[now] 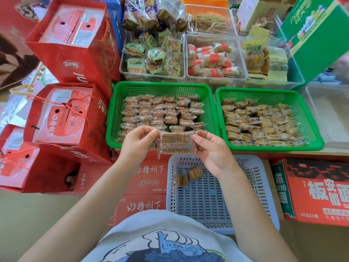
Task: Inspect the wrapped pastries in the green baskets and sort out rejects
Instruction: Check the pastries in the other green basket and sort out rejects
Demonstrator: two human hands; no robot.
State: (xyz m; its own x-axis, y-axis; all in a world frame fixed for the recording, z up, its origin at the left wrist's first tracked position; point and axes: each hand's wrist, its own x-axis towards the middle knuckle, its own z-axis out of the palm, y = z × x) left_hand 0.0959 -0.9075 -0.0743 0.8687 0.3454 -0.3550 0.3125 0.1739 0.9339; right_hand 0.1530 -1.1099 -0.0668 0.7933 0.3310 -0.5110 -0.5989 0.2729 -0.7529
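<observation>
A clear-wrapped brown pastry (175,142) with a printed label is held up between both hands, above the front rim of the left green basket (113,118). My left hand (137,143) pinches its left wrapper end; my right hand (211,148) pinches its right end. The left basket holds several rows of wrapped pastries (160,112). The right green basket (219,118) is packed with similar pastries (260,123). Below my hands, a pale blue-grey slotted basket (217,205) contains two wrapped pastries (188,176).
Red gift boxes and bags (66,114) stack up on the left. Clear tubs of other wrapped snacks (153,55) stand behind the green baskets. A green carton (317,35) is at the back right, an empty clear tub (332,118) at right, and a red carton (319,190) at lower right.
</observation>
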